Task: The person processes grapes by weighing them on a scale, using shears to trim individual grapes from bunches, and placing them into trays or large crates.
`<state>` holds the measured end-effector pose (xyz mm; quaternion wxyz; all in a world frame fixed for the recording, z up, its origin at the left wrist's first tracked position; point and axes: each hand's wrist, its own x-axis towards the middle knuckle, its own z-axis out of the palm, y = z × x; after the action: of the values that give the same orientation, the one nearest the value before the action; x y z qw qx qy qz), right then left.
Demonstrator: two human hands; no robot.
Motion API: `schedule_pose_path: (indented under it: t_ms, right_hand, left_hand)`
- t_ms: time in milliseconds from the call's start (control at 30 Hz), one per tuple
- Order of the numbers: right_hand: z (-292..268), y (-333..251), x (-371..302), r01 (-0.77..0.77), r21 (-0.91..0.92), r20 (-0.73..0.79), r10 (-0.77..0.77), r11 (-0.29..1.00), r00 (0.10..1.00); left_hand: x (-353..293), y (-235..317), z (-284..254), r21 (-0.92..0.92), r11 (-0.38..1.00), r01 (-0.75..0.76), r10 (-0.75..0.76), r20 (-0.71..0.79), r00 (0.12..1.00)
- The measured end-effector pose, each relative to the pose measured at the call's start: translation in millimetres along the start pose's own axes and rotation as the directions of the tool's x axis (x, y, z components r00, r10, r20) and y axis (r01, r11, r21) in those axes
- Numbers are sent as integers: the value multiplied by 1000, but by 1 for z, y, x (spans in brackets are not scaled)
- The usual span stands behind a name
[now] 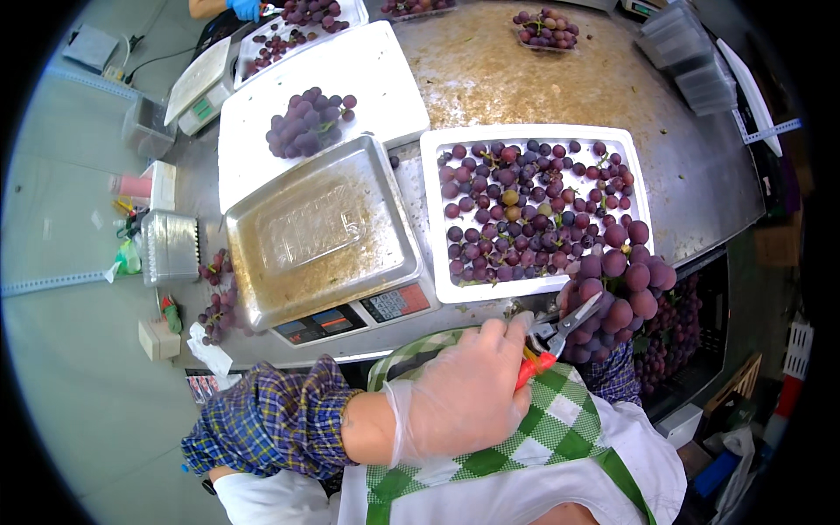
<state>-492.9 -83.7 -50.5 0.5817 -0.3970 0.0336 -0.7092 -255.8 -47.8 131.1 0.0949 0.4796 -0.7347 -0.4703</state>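
My left hand [468, 385], in a clear plastic glove, is closed around the red handles of a pair of snips [560, 337]. Their metal blades stand apart and point up against a large bunch of purple grapes [623, 284]. That bunch is held up at the front right corner of a white tray [429, 214] of loose grapes. From below the bunch comes my right sleeve [615, 378]; my right hand is mostly hidden behind the grapes it holds.
Left of the tray, a scale [354, 317] carries a metal pan [385, 188] with a clear plastic tray [311, 229] in it. A grape bunch [306, 122] lies on a white foam board [385, 74]. Below the table's right edge sits a black crate [722, 324]. A co-worker's blue-gloved hand [245, 9] shows far left.
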Motion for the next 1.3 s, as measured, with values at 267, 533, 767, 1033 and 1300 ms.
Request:
schedule_pose_path:
  t_ms: [267, 533, 767, 1033, 1300]
  right_hand:
    - [-16, 6, -8, 89, -235, -52, -104, 968, 993]
    - [-13, -16, 3, -240, 327, -207, 317, 914, 926]
    - [-12, -28, 10, -318, 407, -284, 449, 856, 847]
    - [-13, -31, 16, -305, 429, -314, 457, 850, 832]
    - [-7, -20, 41, -227, 471, -282, 389, 853, 877]
  left_hand:
    - [23, 7, 10, 18, 998, -53, 53, -7, 999]
    - [38, 12, 14, -12, 993, 121, -120, 66, 991]
    - [54, 13, 18, -10, 993, 118, -117, 61, 991]
    - [67, 19, 25, -176, 969, 172, -148, 140, 979]
    - [77, 20, 32, -249, 945, 211, -171, 172, 970]
